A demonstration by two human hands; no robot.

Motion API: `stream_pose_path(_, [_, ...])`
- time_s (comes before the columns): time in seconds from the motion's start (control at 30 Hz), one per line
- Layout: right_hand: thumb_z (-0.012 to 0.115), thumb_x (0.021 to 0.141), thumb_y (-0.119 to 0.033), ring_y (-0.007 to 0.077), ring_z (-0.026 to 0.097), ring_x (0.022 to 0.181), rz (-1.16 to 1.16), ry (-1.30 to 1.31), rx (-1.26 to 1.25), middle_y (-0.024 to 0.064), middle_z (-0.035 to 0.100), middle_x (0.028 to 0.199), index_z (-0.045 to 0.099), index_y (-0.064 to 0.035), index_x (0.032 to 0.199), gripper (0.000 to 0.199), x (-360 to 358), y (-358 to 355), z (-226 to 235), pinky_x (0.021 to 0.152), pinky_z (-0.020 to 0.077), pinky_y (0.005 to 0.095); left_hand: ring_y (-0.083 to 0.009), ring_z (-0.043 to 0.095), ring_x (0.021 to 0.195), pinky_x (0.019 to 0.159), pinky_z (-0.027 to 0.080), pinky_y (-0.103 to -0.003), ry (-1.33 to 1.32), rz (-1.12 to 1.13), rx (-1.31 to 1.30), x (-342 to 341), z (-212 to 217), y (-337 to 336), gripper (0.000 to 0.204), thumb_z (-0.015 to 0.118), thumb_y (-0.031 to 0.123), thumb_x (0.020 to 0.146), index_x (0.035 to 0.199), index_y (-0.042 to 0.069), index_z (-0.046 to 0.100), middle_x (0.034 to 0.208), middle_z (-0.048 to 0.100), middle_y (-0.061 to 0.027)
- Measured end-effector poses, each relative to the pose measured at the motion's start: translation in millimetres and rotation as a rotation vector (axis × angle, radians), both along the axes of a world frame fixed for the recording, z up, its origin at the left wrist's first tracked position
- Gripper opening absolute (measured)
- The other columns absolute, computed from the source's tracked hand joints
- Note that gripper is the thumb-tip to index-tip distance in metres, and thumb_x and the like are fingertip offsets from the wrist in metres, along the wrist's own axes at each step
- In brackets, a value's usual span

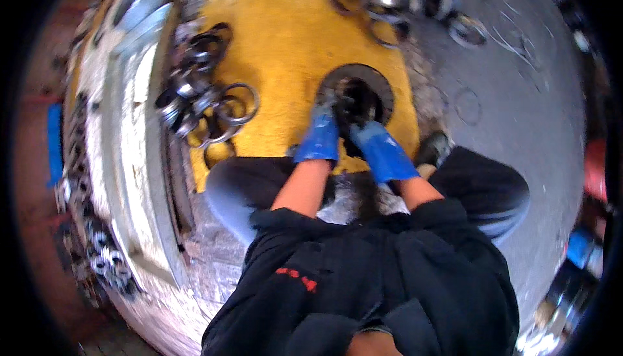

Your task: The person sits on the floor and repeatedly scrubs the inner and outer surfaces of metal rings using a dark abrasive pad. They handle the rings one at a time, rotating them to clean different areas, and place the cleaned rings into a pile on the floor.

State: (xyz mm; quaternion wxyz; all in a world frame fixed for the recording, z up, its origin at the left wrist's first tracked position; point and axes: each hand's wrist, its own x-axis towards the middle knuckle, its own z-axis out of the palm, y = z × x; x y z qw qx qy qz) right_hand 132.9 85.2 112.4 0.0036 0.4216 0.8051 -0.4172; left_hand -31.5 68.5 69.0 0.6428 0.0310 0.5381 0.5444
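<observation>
Blue-gloved, our left hand (320,136) and right hand (379,148) sat close together, both gripping the dark round metal ring (355,93) on the yellow floor patch (285,51).

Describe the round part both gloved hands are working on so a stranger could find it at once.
Start at the yellow floor patch. Near its right edge sits a dark round ring, where the left hand and right hand meet. Unlike the loose metal rings piled to the left, it lies alone and is thicker.
</observation>
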Motion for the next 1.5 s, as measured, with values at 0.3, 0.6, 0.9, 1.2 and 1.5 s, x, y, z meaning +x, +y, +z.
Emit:
stream_pose_path(0.3, [0.056, 0.096, -0.025, 0.0261, 0.069, 0.075, -0.891, 0.761, -0.830, 0.0103, 0.069, 0.102, 0.059, -0.0090, 0.125, 0.034, 57, 29, -2, 0.056, 0.0555, 0.0392, -0.0191, 0.062, 0.080, 0.074, 0.050, -0.033, 0.326, 0.044, -0.107, 42, 130, -18, 0.029, 0.051, 0.035, 0.098, 0.104, 0.010, 0.065, 0.088, 0.067, -0.0065])
stream_pose_path(0.6, [0.061, 0.094, -0.023, 0.0293, 0.067, 0.097, -0.728, 0.826, -0.940, 0.0126, 0.066, 0.114, 0.055, -0.0052, 0.128, 0.039, 40, 16, -32, 0.079, 0.0571, 0.0434, -0.0191, 0.061, 0.082, 0.077, 0.049, -0.035, 0.793, 0.095, -0.001, -138, 166, -78, 0.032, 0.044, 0.034, 0.099, 0.107, 0.011, 0.065, 0.091, 0.066, -0.0054])
stream_pose_path(0.9, [0.062, 0.092, -0.026, 0.0272, 0.069, 0.086, -0.736, 0.828, -0.952, 0.0110, 0.068, 0.110, 0.055, -0.0072, 0.128, 0.041, 40, 5, -25, 0.065, 0.0570, 0.0407, -0.0235, 0.062, 0.104, 0.087, 0.052, -0.040, 0.786, 0.436, 0.435, -261, 222, -184, 0.040, 0.043, 0.038, 0.099, 0.128, 0.014, 0.057, 0.119, 0.065, -0.0099])
stream_pose_path(1.2, [0.053, 0.097, -0.023, 0.0366, 0.056, 0.119, -0.715, 1.052, -1.157, 0.0224, 0.058, 0.128, 0.045, 0.0003, 0.137, 0.047, 29, 21, -38, 0.096, 0.0492, 0.0546, -0.0239, 0.054, 0.119, 0.100, 0.042, -0.037, 0.441, 0.351, 0.290, -145, 179, -106, 0.045, 0.052, 0.035, 0.097, 0.133, 0.009, 0.048, 0.130, 0.056, -0.0127])
stream_pose_path(1.5, [0.069, 0.089, -0.025, 0.0220, 0.064, 0.101, -0.452, 0.764, -0.678, 0.0114, 0.066, 0.113, 0.057, -0.0008, 0.125, 0.045, 14, -16, 93, 0.092, 0.0512, 0.0365, -0.0264, 0.058, 0.110, 0.095, 0.045, -0.044, -0.075, 0.084, 0.143, -11, 44, -62, 0.056, 0.053, 0.052, 0.093, 0.132, 0.012, 0.052, 0.121, 0.063, -0.0113])
